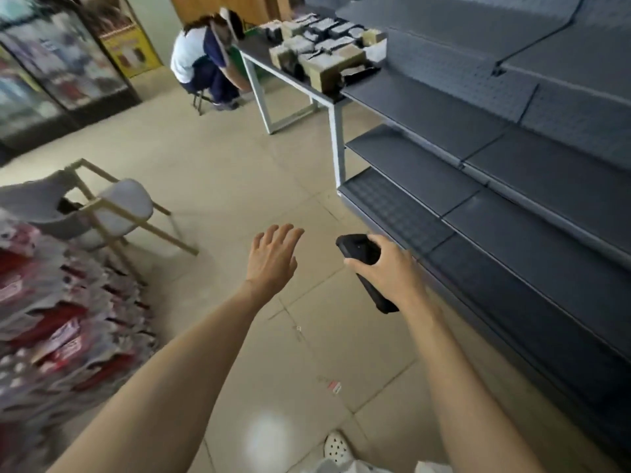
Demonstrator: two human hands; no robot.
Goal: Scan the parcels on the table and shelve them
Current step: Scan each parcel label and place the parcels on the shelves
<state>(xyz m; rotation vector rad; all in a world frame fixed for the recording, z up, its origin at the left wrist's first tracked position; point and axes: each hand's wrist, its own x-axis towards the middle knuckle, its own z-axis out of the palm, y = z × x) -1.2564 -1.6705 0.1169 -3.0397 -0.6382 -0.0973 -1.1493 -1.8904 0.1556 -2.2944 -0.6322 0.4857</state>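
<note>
Labels of the parcels (324, 52) on the counter (254, 49): too blurred to read. Right grip (389, 271) hides the scanner (358, 248) midsection. Left edge crops the blurred red packets (51, 319).

Both bare arms are sticking out forward. Left grip (273, 259) is hovering palm down, fingers straight and loosely spread. Right grip (389, 269) is curling round a black handheld scanner (358, 249).

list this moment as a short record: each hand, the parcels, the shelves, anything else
left hand: fingers spread, holds nothing
right hand: grips a black handheld scanner
parcels: brown and grey cardboard parcels crowd the far dark-topped white-legged table
shelves: dark grey metal shelves at right, no parcels visible on them
other: seated person beside the table; wooden-framed grey-seated chair at left
</note>
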